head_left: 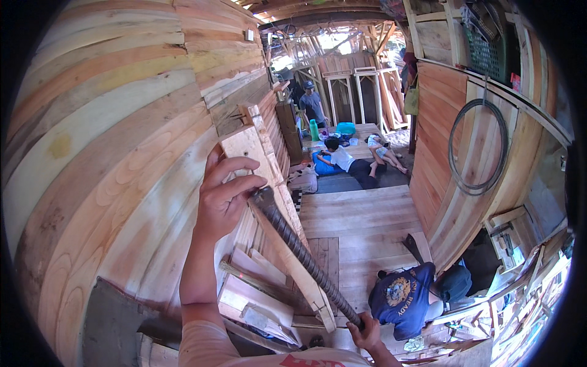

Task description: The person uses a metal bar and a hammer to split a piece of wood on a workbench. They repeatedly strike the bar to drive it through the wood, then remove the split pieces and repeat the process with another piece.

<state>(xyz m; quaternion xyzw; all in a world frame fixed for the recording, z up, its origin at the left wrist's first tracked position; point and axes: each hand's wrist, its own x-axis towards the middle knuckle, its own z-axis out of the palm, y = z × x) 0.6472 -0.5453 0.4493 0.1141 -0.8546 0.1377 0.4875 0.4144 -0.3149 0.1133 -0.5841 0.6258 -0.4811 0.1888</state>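
Observation:
My left hand is raised against the upper end of a pale wooden board, its fingers curled over the board's edge. One fingertip touches the black end of a long, dark rod with a ridged, wrapped surface. The rod slants down along the board toward my body. Down at the lower end, my right hand is closed around the rod. Behind the board stands a rough, notched timber. What lies under my left palm is hidden.
A plank wall rises close on my left. A person in a dark blue shirt crouches at my right. Two people lie on the platform ahead; another person stands beyond. A coiled cable hangs on the right wall. Wood offcuts lie below.

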